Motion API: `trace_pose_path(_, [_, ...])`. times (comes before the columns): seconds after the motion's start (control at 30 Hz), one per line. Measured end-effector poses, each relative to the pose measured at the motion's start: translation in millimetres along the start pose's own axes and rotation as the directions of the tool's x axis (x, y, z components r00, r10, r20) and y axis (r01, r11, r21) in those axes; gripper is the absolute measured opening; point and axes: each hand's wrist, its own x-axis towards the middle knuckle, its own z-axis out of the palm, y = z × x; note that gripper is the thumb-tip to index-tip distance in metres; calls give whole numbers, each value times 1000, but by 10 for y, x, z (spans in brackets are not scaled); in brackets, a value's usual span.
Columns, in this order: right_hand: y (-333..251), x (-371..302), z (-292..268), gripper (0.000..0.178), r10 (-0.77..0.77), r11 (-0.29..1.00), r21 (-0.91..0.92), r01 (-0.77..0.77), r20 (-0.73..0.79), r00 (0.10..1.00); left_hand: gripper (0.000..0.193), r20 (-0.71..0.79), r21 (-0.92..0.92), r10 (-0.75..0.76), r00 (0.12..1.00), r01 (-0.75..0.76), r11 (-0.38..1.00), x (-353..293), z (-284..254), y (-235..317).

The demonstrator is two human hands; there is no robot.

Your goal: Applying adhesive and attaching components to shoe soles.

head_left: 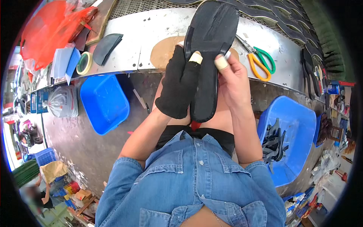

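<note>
A black shoe sole [213, 28] is held up in front of me, its wide end tilted away over the bench and its narrow end towards my lap. Black strips wrap over its edges near the middle. My left hand [177, 85], in a black fingerless glove with a taped thumb, grips the sole along its left side, thumb on top. From the right, my right hand [235, 79] pinches the sole's edge at the strip, its thumb also taped. Scissors [261, 62] with orange and green handles lie on the bench beside that hand. Behind the sole lies a brown oval patch [162, 51].
The metal bench [124, 32] carries a tape roll [84, 63], black sole-shaped pieces [107, 49] and a red mesh bag [49, 32]. Many black soles [272, 15] lie on mesh beyond. Blue tubs [126, 100] flank me; the right tub [298, 121] holds black scraps [276, 142].
</note>
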Motion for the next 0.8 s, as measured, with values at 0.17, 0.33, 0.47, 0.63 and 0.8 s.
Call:
trace_pose_path(0.17, [-102, -63, -181, 33, 18, 976, 213, -33, 70, 997, 34, -11, -254, -187, 982, 178, 951, -16, 67, 15])
trace_pose_path(0.33, [-170, -90, -6, 36, -25, 995, 97, 26, -17, 1000, 39, 70, -318, -105, 992, 122, 940, -50, 38, -85])
trace_pose_path(0.47, [-207, -120, -94, 40, -5, 999, 49, 8, -61, 998, 35, -7, -190, -101, 995, 98, 977, -56, 152, 198])
trace_pose_path(0.63, [-266, -223, 105, 38, -251, 928, -308, 211, -97, 963, 25, -157, 56, 150, 976, -143, 988, -66, 176, 129])
trace_pose_path(0.8, [-275, -176, 99, 28, -311, 901, -374, 219, -207, 928, 20, -101, 123, 203, 974, -190, 974, -65, 139, 256])
